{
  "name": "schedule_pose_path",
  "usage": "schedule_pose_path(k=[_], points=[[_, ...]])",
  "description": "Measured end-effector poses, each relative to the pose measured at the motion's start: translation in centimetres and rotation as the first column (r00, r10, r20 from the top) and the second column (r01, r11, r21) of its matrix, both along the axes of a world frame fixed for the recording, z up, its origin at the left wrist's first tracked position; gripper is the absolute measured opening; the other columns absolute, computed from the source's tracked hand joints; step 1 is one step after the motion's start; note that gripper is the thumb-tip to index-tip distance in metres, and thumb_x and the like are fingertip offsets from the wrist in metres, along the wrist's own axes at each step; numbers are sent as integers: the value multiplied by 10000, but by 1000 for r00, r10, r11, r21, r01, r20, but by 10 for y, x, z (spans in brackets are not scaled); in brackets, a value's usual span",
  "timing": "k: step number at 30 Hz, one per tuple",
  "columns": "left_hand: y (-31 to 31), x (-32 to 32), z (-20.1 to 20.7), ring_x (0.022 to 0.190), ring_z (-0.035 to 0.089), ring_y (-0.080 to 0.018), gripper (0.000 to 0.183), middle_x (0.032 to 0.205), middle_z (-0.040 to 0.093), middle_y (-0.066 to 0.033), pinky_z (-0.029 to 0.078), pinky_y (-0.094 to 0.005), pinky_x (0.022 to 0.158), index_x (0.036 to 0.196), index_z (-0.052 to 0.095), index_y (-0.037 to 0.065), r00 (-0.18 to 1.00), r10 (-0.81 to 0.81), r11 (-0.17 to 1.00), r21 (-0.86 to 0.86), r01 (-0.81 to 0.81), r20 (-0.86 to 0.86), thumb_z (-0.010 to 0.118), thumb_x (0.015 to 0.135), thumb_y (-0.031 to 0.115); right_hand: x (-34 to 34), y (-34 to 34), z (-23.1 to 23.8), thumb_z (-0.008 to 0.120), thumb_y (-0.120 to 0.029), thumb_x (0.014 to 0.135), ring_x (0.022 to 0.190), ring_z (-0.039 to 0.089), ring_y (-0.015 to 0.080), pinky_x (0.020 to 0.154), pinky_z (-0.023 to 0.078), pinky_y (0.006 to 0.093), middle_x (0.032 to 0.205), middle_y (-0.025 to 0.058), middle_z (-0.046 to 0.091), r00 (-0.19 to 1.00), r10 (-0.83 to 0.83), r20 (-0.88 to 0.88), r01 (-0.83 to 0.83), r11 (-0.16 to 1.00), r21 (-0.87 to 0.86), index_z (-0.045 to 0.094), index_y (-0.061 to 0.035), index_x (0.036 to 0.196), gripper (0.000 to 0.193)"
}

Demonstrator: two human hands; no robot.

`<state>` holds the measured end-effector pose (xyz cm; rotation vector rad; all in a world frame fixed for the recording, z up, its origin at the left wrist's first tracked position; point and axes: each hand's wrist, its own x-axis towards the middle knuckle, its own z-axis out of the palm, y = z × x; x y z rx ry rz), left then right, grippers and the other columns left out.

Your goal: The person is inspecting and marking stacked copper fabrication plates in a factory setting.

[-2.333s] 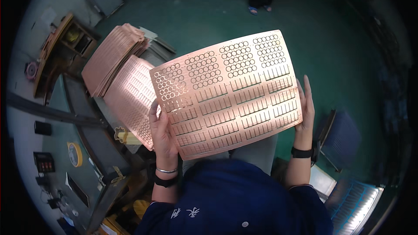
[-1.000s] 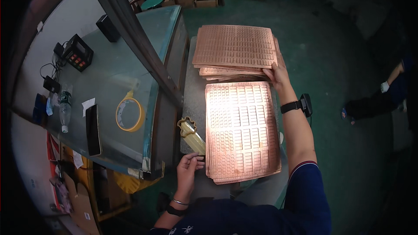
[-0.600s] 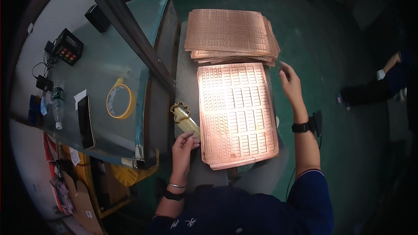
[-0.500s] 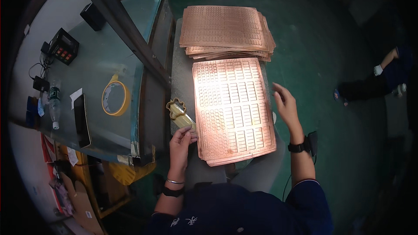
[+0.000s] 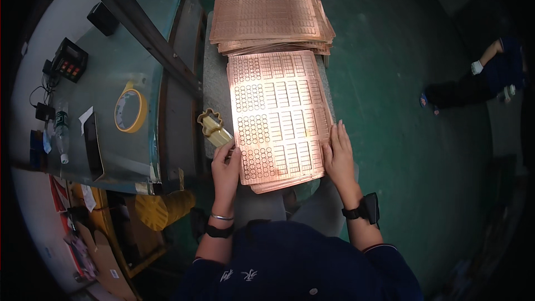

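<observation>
Copper sheet [image 5: 278, 117] at frame centre, long axis vertical; left hand [image 5: 225, 168] and right hand [image 5: 337, 156] flat, flanking its lower corners.

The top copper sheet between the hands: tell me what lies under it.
Under the top copper sheet a few more copper sheets show as offset edges at its near end, resting on a grey bench. How many there are is hidden.

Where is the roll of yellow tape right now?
In the head view, the roll of yellow tape lies flat on the grey-green machine top, to the person's left of the near copper sheet stack.
</observation>
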<state>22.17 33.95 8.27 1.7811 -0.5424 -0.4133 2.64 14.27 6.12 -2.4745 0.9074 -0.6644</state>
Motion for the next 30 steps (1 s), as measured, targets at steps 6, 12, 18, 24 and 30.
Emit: schedule_pose_path(k=[6, 12, 18, 24, 30], points=[[-12, -17, 18, 956, 591, -141, 347, 1104, 586, -131, 487, -256, 836, 1240, 434, -50, 863, -110, 846, -502, -179, -493, 497, 937, 104, -3, -4, 1, 495, -171, 901, 1280, 329, 419, 1060, 269, 448, 1361, 294, 352, 999, 14, 42, -16, 999, 40, 337, 36, 1351, 520], [1, -24, 27, 994, 592, -161, 322, 1129, 583, -126, 498, -273, 864, 1228, 442, -35, 811, -222, 816, -559, -151, -542, 493, 936, 92, -28, -34, 26, 432, -277, 954, 1207, 472, 310, 1013, 363, 364, 1301, 240, 470, 924, -191, 332, -24, 837, 547, 299, 20, 1383, 538], [4, -41, 33, 1029, 586, -182, 330, 1173, 568, -131, 498, -298, 882, 1245, 442, -13, 746, -364, 769, -632, -96, -557, 491, 931, 78, -41, -31, 77, 345, -292, 993, 1143, 517, 240, 977, 415, 333, 1269, 204, 491, 638, -483, 600, -531, 288, 797, 305, 106, 1333, 525], [-4, -54, 36, 1049, 578, -190, 325, 1194, 551, -138, 498, -321, 897, 1244, 439, -9, 721, -411, 789, -614, -24, -558, 482, 935, 83, -63, -21, 83, 394, -204, 986, 930, 598, 138, 807, 486, 266, 1082, 123, 607, 609, -447, 655, -440, 497, 748, 516, 76, 1152, 347], [0, -64, 43, 1078, 553, -195, 337, 1197, 537, -137, 471, -320, 922, 1249, 411, -9, 695, -476, 776, -630, 44, -538, 479, 939, 104, -80, -13, 79, 390, -211, 985, 960, 583, 138, 829, 469, 259, 1089, 115, 604, 550, -457, 699, -372, 615, 695, 527, 58, 1150, 344]])
